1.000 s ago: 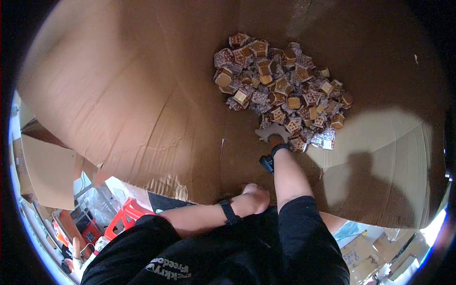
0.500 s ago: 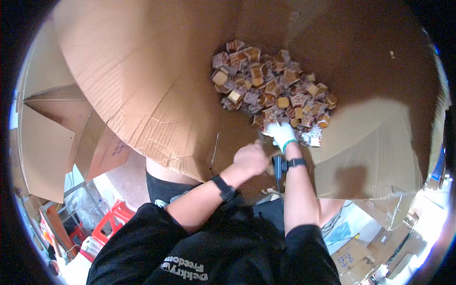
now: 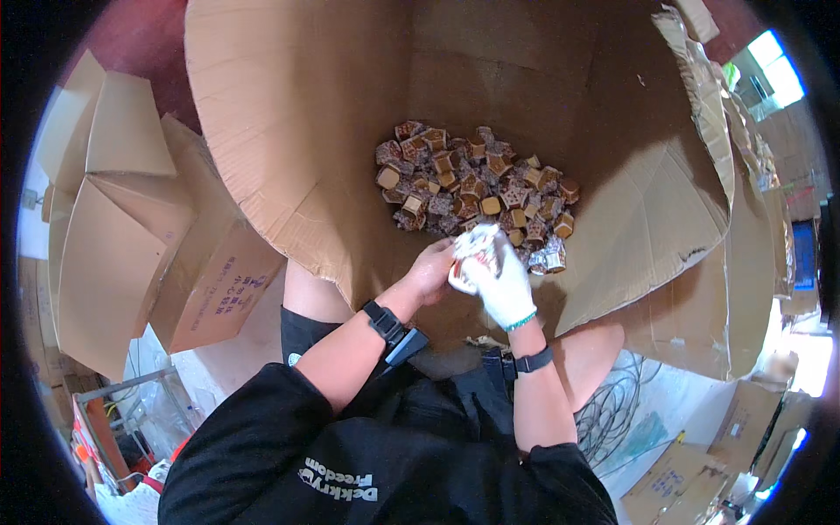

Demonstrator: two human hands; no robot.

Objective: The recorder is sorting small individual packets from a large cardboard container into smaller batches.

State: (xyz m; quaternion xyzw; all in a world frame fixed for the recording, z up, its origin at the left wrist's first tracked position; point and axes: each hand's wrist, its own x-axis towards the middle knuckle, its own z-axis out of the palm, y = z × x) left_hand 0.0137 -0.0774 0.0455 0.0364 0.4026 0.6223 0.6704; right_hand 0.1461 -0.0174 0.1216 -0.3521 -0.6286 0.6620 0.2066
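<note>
A small plastic-wrapped piece (image 3: 477,241), shiny with brown and reddish patches, is held up between my hands at the near side of a big cardboard box (image 3: 289,131). My right hand (image 3: 506,284), in a white glove, is closed round it from the right. My left hand (image 3: 429,269) is bare, its fingers closed at the piece's left side; the fingertips are partly hidden. Beyond my hands, a pile of small brown house-shaped pieces (image 3: 472,185), many in clear wrap, lies in the box. One wrapped piece (image 3: 549,256) rests at the pile's near right edge.
The box's cardboard walls curve round the pile, with a torn rim (image 3: 700,105) at the right. Folded-open cartons (image 3: 131,219) stand at the left. Coiled cable (image 3: 612,407) lies on the floor at the right, near another carton (image 3: 678,481). A metal frame (image 3: 131,385) is at the lower left.
My right hand has come back from the pile's near edge with a wrapped piece. My left hand has moved slightly left and now meets it at the piece. The view has shifted.
</note>
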